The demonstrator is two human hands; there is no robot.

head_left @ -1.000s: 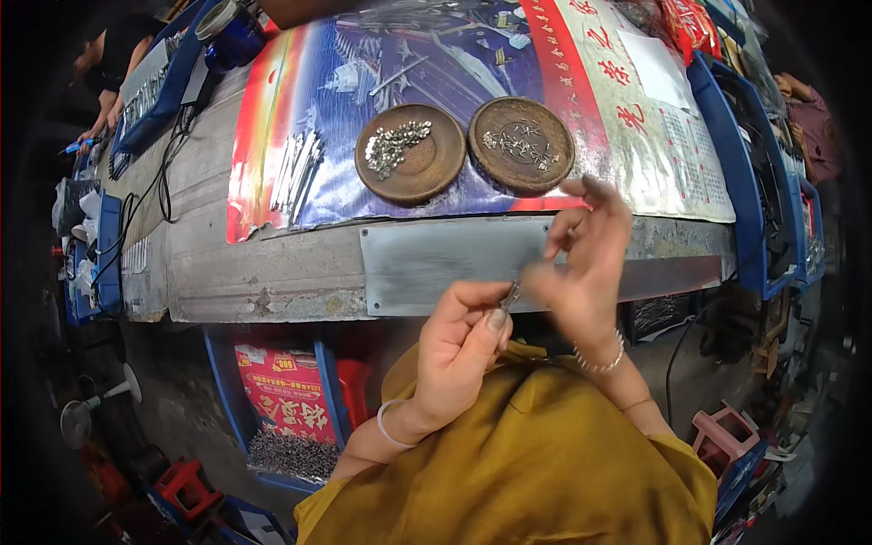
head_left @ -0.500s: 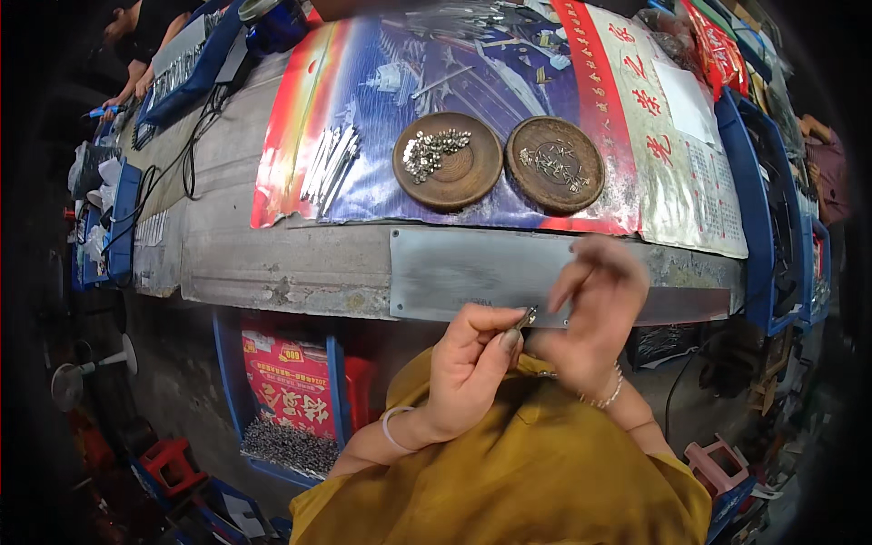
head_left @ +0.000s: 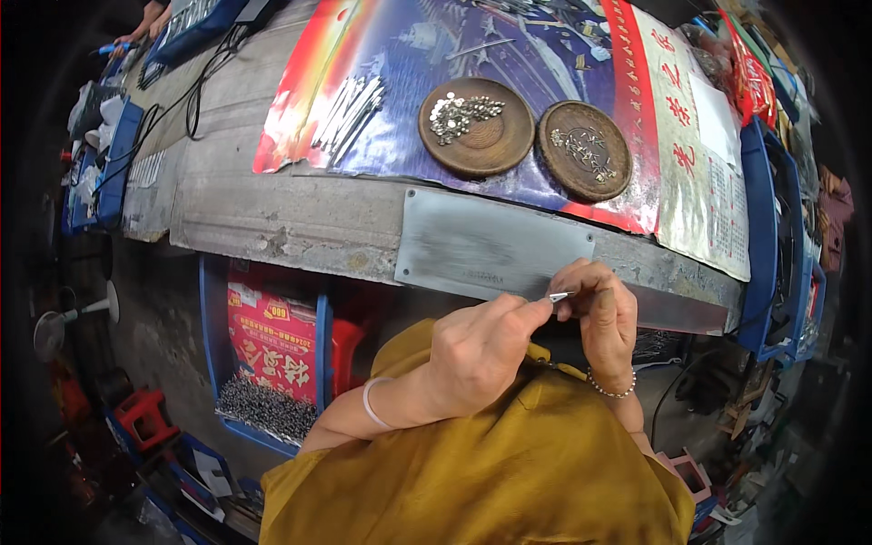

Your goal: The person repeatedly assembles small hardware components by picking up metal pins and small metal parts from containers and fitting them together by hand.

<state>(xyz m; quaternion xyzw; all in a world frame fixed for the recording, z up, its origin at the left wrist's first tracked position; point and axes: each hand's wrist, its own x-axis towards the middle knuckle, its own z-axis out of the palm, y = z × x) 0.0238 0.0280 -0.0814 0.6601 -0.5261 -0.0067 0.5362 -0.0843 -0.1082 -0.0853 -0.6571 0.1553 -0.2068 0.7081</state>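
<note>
In front of my body, my left hand is closed, its fingertips pinching a small pointed silvery metal piece. My right hand, with a beaded bracelet at the wrist, curls its fingers around the other end of that piece. Most of the piece is hidden by fingers. Beyond the hands lies a grey metal plate screwed to the bench edge. Farther back, a round brown dish holds small shiny metal parts. Beside it, a second brown dish contains thin little metal pieces.
A glossy poster covers part of the bench, with long metal strips on it. Below the bench edge, a blue-sided drawer holds many tiny metal parts. Blue bins stand at the right.
My right hand has come in from its blurred, raised position to meet the left at the metal piece. My left hand has turned over, knuckles up. The view has shifted and tilted.
</note>
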